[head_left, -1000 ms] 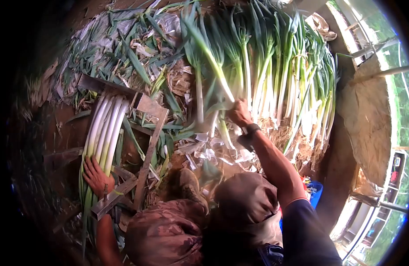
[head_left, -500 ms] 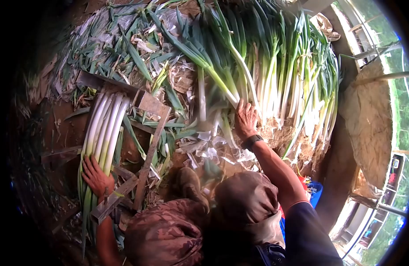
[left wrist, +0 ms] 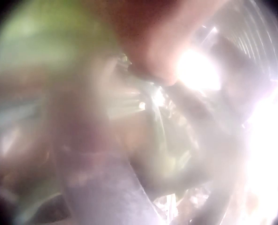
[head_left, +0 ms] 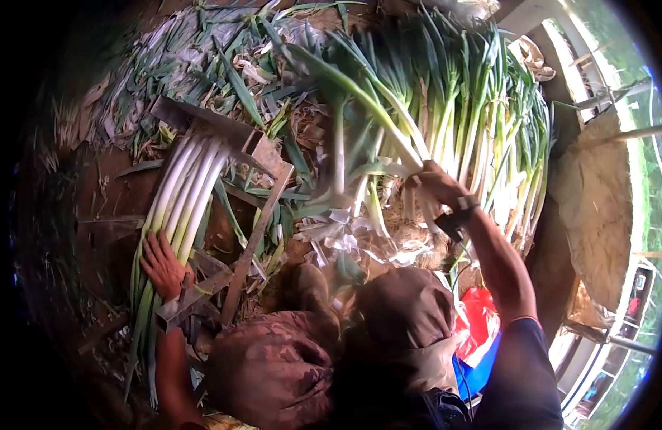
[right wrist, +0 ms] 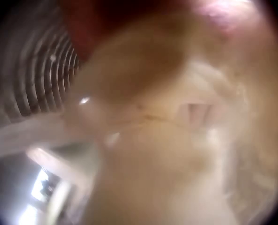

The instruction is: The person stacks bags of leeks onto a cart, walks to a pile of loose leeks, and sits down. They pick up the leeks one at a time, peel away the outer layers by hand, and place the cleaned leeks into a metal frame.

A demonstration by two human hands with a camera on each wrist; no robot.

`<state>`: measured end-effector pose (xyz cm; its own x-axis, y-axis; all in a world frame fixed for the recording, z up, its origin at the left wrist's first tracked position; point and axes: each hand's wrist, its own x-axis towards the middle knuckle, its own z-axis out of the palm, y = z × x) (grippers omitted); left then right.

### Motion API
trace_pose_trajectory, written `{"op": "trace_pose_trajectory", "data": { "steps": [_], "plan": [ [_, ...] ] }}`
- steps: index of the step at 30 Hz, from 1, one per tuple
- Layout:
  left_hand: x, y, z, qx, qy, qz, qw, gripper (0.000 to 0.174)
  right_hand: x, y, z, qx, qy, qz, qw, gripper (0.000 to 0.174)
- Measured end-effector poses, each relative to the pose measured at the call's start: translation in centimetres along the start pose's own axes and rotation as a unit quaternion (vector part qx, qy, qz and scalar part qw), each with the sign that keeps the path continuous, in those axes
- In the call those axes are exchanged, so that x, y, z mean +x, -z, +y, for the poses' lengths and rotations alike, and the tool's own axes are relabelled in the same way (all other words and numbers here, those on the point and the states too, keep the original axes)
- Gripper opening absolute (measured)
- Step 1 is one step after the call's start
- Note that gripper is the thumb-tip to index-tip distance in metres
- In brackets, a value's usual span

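Note:
A row of long green onions (head_left: 191, 172) with white shafts lies in a metal frame (head_left: 263, 154) at the left of the head view. Across their greener part rests my left hand (head_left: 164, 264), fingers stretched out. My right hand (head_left: 440, 185) grips the lower white ends of two green onions (head_left: 388, 122), whose leaves slant up and left. Behind it stands a thick pile of green onions (head_left: 481, 122), roots toward me. Both wrist views are blurred; part of the left hand (left wrist: 153, 51) shows at the top of the left one.
Cut leaves and peelings (head_left: 230, 79) cover the ground at the back left. More pale peelings (head_left: 345, 233) lie before my feet. A red plastic bag (head_left: 477, 322) and a blue container (head_left: 481, 369) stand by my right knee. A broad tan slab (head_left: 596, 208) leans at the right.
My right hand reached into the pile with spread fingers, then closed on a second green onion and moved right and slightly nearer. The left hand stays on the row.

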<state>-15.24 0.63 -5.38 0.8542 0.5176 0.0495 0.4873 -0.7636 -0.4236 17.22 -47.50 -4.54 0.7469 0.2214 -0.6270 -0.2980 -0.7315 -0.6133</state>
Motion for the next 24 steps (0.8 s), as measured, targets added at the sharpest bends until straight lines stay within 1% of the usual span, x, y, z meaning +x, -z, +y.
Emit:
{"op": "trace_pose_trajectory", "data": {
  "steps": [1, 2, 3, 4, 5, 6, 7, 8, 9, 10, 11, 12, 13, 14, 15, 16, 17, 18, 19, 20, 21, 22, 24],
  "plan": [
    [0.0, 0.3, 0.1, 0.0, 0.004, -0.009, 1.0, 0.104, -0.4, 1.6, 2.3, -0.033, 0.095, -0.022, 0.995, 0.033],
    [-0.1, 0.6, 0.1, 0.0, 0.01, -0.016, 1.0, 0.105, -0.3, 3.9, 5.8, -0.067, 0.19, -0.043, 0.979, 0.038],
    [-0.1, 0.4, 0.0, -0.002, 0.011, -0.01, 1.0, 0.105, -0.3, 5.7, 8.6, -0.095, 0.394, -0.065, 0.912, 0.041],
    [0.0, -0.5, -0.3, 0.014, 0.009, -0.014, 1.0, 0.106, -5.4, 6.1, 4.2, -0.091, 0.198, -0.039, 0.975, 0.04],
    [0.1, -1.1, -0.5, 0.03, 0.007, -0.019, 0.999, 0.107, -7.9, 5.2, 2.9, 0.034, 0.122, -0.061, 0.99, 0.041],
    [0.2, -0.9, -0.5, 0.028, 0.008, -0.013, 1.0, 0.107, -9.9, 4.6, 2.8, 0.159, 0.045, -0.082, 0.983, 0.042],
    [0.3, -0.7, -0.7, 0.035, 0.0, -0.046, 0.998, 0.106, -10.8, 4.0, 4.2, 0.238, 0.056, -0.133, 0.96, 0.044],
    [0.5, -0.6, -1.0, 0.043, -0.007, -0.079, 0.996, 0.106, -10.6, 2.7, 6.5, 0.315, 0.069, -0.183, 0.929, 0.046],
    [0.4, -1.4, -1.7, 0.022, -0.024, -0.06, 0.998, 0.104, -8.7, 1.1, 10.1, 0.453, -0.01, -0.189, 0.871, 0.039],
    [0.5, -6.2, -3.2, 0.016, -0.044, 0.055, 0.997, 0.101, -7.8, 0.4, 14.1, 0.442, 0.007, -0.249, 0.861, 0.034],
    [0.1, -4.7, -4.2, -0.064, -0.088, 0.009, 0.994, 0.092, -8.4, 0.3, 13.8, 0.378, 0.052, -0.257, 0.888, 0.033],
    [-0.3, -2.5, -4.8, -0.143, -0.133, -0.037, 0.98, 0.084, -9.4, 0.3, 13.3, 0.311, 0.097, -0.262, 0.908, 0.032],
    [-0.9, -1.1, -5.5, -0.242, -0.166, -0.047, 0.955, 0.078, -10.3, 0.6, 12.7, 0.274, 0.186, -0.238, 0.913, 0.032],
    [-1.4, 0.2, -5.9, -0.239, -0.166, -0.039, 0.956, 0.078, -10.9, 1.0, 11.9, 0.234, 0.274, -0.211, 0.909, 0.032],
    [-2.2, 4.9, -5.3, -0.259, -0.091, -0.148, 0.95, 0.073, -10.4, 1.5, 12.4, 0.396, 0.112, -0.253, 0.876, 0.033],
    [-2.9, 7.7, -5.3, -0.276, -0.014, -0.253, 0.927, 0.069, -12.7, 2.3, 9.7, 0.312, 0.083, -0.191, 0.927, 0.037],
    [-3.1, 3.3, -7.1, -0.174, -0.05, -0.177, 0.967, 0.06, -13.3, 3.2, 8.7, 0.275, 0.102, -0.173, 0.94, 0.037],
    [-3.8, 6.0, -7.3, -0.173, -0.045, -0.17, 0.969, 0.06, -13.6, 4.1, 8.2, 0.239, 0.119, -0.154, 0.951, 0.038],
    [-4.5, 8.9, -8.0, -0.251, -0.076, -0.15, 0.953, 0.06, -13.2, 4.8, 8.4, 0.287, 0.116, -0.145, 0.94, 0.033],
    [-5.0, 11.8, -8.7, -0.325, -0.108, -0.13, 0.93, 0.06, -12.0, 6.3, 9.3, 0.282, 0.106, -0.161, 0.94, 0.031],
    [-5.3, 13.2, -9.5, -0.34, -0.126, -0.095, 0.927, 0.055, -12.2, 7.5, 8.8, 0.235, 0.184, -0.169, 0.939, 0.029],
    [-5.7, 14.6, -10.4, -0.339, -0.125, -0.089, 0.928, 0.055, -12.4, 8.4, 8.4, 0.186, 0.26, -0.175, 0.931, 0.027],
    [-6.5, 17.2, -12.3, -0.354, -0.114, -0.013, 0.928, 0.058, -14.7, 10.6, 6.2, 0.159, 0.231, -0.173, 0.944, 0.025]
  ]
}}
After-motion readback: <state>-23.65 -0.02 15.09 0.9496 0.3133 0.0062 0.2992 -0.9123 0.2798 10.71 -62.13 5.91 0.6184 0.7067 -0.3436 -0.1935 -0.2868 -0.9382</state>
